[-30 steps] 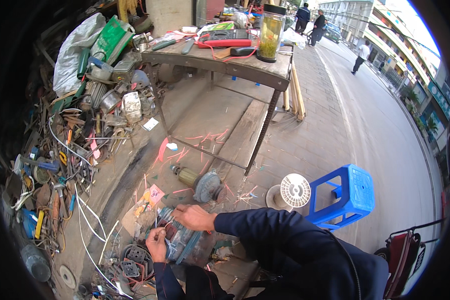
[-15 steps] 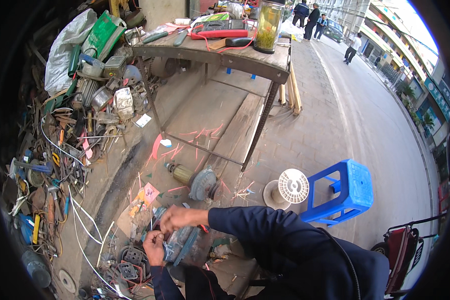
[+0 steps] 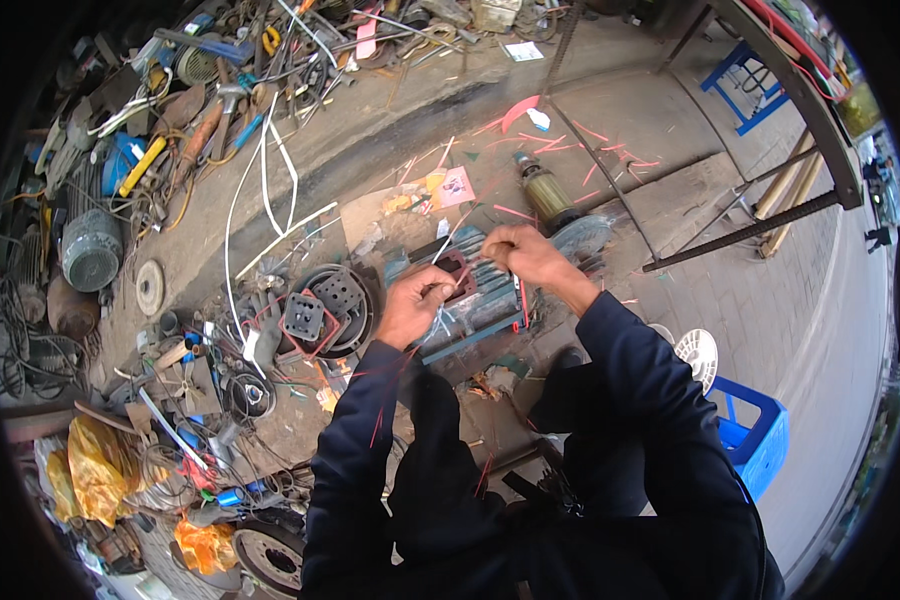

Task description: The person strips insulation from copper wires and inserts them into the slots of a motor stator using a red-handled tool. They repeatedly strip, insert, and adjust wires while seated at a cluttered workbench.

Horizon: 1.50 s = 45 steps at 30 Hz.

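Motor stator housing, blue-grey and ribbed, lies on the concrete just in front of the person's knees, its open end showing reddish windings. Both hands work at that opening: the left hand is closed, pinching a thin strip that runs into the core, while the right hand is clenched around the far end of a similar pink strip, drawn taut between them. By the look of it, the step in hand is feeding or pulling slot insulation or winding wire through the stator; the next move seems to call for a steady, even pull with the left hand guiding, so the strip neither tears nor snags. Just behind the housing rests a rotor with its shaft and end bell. To the left sits a round end cover; pink offcuts litter the slab. A blue plastic stool stands at the right, and scrap tools crowd the far edge.
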Each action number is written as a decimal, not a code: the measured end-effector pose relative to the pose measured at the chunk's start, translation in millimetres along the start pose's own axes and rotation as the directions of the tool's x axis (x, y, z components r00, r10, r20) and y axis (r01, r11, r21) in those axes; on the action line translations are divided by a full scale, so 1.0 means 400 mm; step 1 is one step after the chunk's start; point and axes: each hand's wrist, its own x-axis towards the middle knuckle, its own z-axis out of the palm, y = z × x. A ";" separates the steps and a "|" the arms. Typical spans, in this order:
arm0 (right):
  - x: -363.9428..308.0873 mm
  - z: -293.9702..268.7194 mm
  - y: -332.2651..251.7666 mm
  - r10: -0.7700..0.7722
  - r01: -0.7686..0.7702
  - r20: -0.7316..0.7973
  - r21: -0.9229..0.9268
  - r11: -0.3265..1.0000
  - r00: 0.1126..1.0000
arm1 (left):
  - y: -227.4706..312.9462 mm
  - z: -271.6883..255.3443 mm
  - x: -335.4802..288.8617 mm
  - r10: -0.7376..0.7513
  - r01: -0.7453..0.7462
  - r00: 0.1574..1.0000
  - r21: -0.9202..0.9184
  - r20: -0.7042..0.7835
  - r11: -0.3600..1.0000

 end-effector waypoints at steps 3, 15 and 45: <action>-0.022 0.012 -0.008 -0.140 0.318 0.321 -0.611 0.725 0.937 | -0.003 0.004 -0.004 -0.021 0.020 1.000 -0.037 -0.019 0.999; 0.015 0.051 -0.015 -0.089 0.085 -0.101 -0.044 0.995 0.991 | 0.002 0.003 -0.001 -0.050 0.049 0.999 0.050 0.020 0.998; -0.054 0.046 -0.045 0.029 0.099 0.187 -0.640 0.762 0.982 | 0.034 -0.006 -0.007 -0.022 0.022 1.000 -0.023 0.003 0.999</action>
